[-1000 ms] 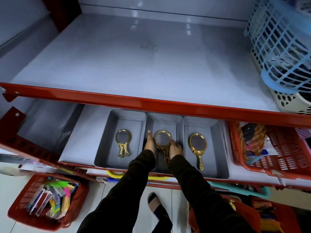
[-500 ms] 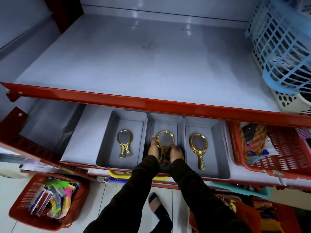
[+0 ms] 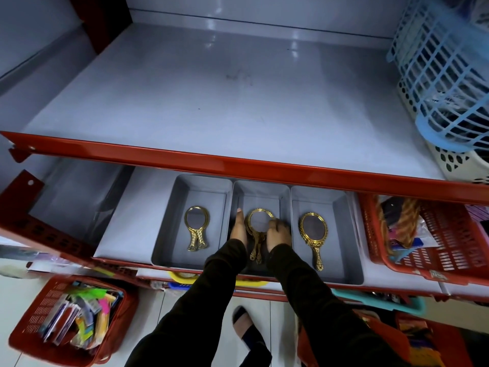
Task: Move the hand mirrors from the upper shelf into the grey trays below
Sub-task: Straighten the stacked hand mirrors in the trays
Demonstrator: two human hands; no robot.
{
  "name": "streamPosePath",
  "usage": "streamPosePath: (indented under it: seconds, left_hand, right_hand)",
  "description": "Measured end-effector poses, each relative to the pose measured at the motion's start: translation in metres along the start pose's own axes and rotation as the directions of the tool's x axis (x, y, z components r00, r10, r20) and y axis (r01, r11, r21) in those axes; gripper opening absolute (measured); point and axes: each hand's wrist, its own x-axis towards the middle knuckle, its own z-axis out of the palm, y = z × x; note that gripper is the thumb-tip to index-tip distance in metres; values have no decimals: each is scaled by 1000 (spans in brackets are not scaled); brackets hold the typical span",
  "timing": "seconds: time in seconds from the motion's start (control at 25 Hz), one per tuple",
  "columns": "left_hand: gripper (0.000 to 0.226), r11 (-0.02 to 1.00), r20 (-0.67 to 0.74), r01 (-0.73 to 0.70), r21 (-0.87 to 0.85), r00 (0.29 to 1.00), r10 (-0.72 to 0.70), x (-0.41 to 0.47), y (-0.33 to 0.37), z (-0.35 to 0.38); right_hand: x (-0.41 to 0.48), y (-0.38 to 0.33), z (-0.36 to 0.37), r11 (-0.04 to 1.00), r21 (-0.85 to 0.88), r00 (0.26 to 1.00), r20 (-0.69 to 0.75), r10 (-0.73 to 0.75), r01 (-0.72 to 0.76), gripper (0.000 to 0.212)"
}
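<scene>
Three grey trays sit side by side on the lower shelf. The left tray [image 3: 169, 221] holds gold hand mirrors [image 3: 196, 227] stacked together. The right tray [image 3: 344, 229] holds one gold oval mirror [image 3: 313, 234]. In the middle tray [image 3: 260, 193] lies a stack of gold round mirrors [image 3: 258, 231]. My left hand [image 3: 239, 229] rests flat against the stack's left side, fingers straight. My right hand [image 3: 277, 234] curls its fingers on the stack's right rim. The upper shelf [image 3: 211, 102] shows no mirrors.
A red shelf edge [image 3: 238, 168] overhangs the trays' back. A blue basket [image 3: 444, 75] and a white one [image 3: 460, 160] stand at the upper shelf's right. A red basket [image 3: 436, 239] sits right of the trays; another red basket [image 3: 71, 319] is on the floor.
My right hand's fingers have crept up from the handles onto the mirror's rim. My left hand stays beside the stack. The mirrors stay in the middle tray.
</scene>
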Motion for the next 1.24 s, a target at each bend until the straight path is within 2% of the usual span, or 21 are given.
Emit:
streamPosePath:
  seconds: [0.16, 0.44, 0.8, 1.0, 1.24]
  left_hand:
    - [71, 1000, 11, 0, 11, 1000, 0, -2, 9, 6]
    - [71, 1000, 33, -8, 27, 999, 7, -8, 9, 9]
    - [68, 999, -20, -16, 40, 1000, 16, -9, 6, 10]
    - [67, 993, -59, -38, 112, 997, 45, -8, 4, 10]
    - [68, 976, -78, -114, 187, 988, 131, -20, 6, 3]
  right_hand:
    - [6, -1, -5, 999, 25, 999, 43, 31, -32, 48]
    - [5, 2, -6, 995, 88, 999, 24, 43, -45, 48]
    - [0, 8, -9, 992, 121, 999, 34, 33, -37, 47]
    - [-4, 6, -12, 987, 149, 998, 33, 51, -55, 42]
    - [-27, -4, -18, 990, 91, 994, -41, -101, 104, 41]
